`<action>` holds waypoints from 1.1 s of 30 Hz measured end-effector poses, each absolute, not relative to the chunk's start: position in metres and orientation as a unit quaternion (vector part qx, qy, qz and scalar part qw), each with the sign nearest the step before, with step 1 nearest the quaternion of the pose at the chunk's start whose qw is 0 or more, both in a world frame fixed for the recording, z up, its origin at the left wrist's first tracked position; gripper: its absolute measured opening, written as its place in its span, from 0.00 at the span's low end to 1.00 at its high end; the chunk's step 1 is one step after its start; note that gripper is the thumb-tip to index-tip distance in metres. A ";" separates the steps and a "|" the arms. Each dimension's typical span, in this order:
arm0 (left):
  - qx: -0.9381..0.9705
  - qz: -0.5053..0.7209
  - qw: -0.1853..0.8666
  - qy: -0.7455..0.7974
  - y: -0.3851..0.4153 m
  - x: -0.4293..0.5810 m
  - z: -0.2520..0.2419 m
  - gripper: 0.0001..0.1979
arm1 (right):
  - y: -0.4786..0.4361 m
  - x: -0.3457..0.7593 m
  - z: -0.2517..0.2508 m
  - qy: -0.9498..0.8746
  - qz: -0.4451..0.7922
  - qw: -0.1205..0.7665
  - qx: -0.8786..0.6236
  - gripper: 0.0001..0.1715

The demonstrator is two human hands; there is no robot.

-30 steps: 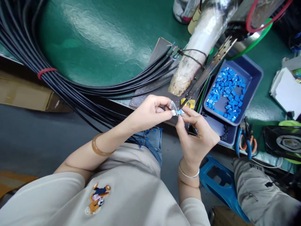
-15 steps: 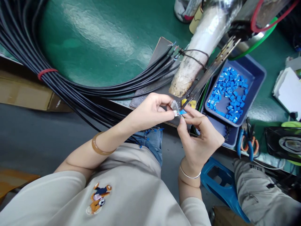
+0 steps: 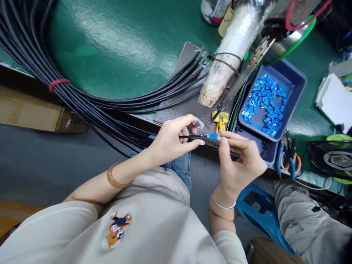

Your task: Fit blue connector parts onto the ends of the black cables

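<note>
A black cable (image 3: pixel 196 136) runs through my left hand (image 3: pixel 170 137), its curled fingers loosely round it while thumb and forefinger stand apart. Thin wires at the cable's tip join a small blue connector (image 3: pixel 212 136). My right hand (image 3: pixel 238 157) pinches the connector's far end between thumb and fingertips; that end is partly hidden. Just above, the dark tip of a soldering iron (image 3: pixel 227 104) points down over a yellow piece (image 3: pixel 220 118) on a dark board (image 3: pixel 178 110).
Bundled black cables (image 3: pixel 90 99) curve in from the left under a red tie (image 3: pixel 57 83). A tray (image 3: pixel 295 91) of blue connectors stands right, with pliers (image 3: pixel 288 157) nearby. A wrapped tube (image 3: pixel 224 73) hangs over the board. Another person's leg (image 3: pixel 297 212) is at lower right.
The connector and both hands have come away from the iron's tip, slightly down. My left thumb and forefinger have spread, exposing the cable. The yellow piece is now in fuller view.
</note>
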State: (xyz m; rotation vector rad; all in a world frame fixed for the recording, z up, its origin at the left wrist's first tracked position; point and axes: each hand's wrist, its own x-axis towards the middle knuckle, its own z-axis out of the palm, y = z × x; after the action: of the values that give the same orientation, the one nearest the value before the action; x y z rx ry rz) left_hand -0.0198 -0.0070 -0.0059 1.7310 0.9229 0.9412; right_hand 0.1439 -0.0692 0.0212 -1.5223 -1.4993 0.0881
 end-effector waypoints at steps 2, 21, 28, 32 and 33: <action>0.751 0.439 0.349 0.347 -0.018 -0.021 -0.018 0.02 | -0.074 0.145 0.022 -0.555 0.053 0.548 -0.624 0.03; 0.501 0.217 0.799 0.253 -0.002 -0.052 -0.018 0.18 | -0.080 0.132 0.022 -0.568 0.213 0.438 -0.664 0.13; 0.559 0.352 0.695 0.283 -0.013 -0.033 0.002 0.14 | -0.072 0.138 0.008 -0.549 0.238 0.488 -0.636 0.15; 0.584 0.376 0.647 0.313 -0.013 -0.030 0.008 0.15 | -0.078 0.137 0.001 -0.546 0.171 0.490 -0.658 0.15; 0.587 0.377 0.643 0.317 -0.013 -0.029 0.008 0.15 | -0.080 0.137 0.001 -0.541 0.141 0.499 -0.662 0.13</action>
State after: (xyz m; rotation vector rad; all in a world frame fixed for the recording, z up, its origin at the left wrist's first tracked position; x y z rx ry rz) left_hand -0.0292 -0.0133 0.0085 1.3365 0.7218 0.8591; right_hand 0.1372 -0.0797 0.0012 -1.6023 -1.3079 0.3406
